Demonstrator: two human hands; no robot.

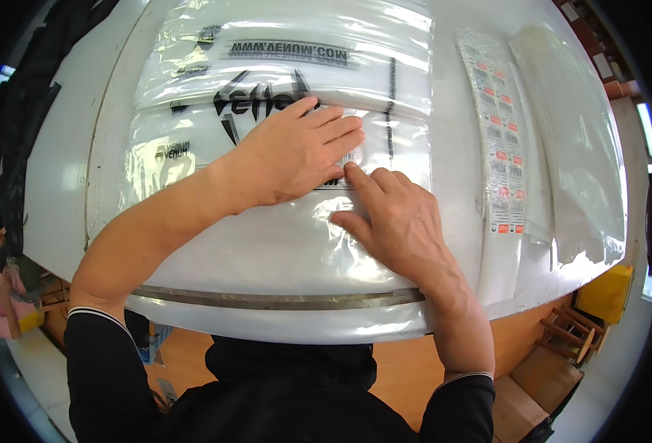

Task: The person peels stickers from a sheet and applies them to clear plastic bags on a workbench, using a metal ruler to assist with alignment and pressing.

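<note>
A stack of clear plastic bags (252, 240) with black printing lies in front of me on the white table (63, 177). My left hand (289, 151) rests flat on the top bag, fingers stretched toward the right. Touching the same bag, my right hand (403, 218) has its index finger forward and its thumb held apart. Both hands meet beside a small barcode patch (349, 157), partly covered by my fingers. Whether it is a label or print I cannot tell. Neither hand grips anything.
A dark metal strip (281, 300) lies across the bags near the table's front edge. To the right are a long sheet of stickers (503, 140) and more clear plastic (573, 148). Cardboard boxes (540, 387), a wooden stool (569, 331) and a yellow bin (606, 292) stand below.
</note>
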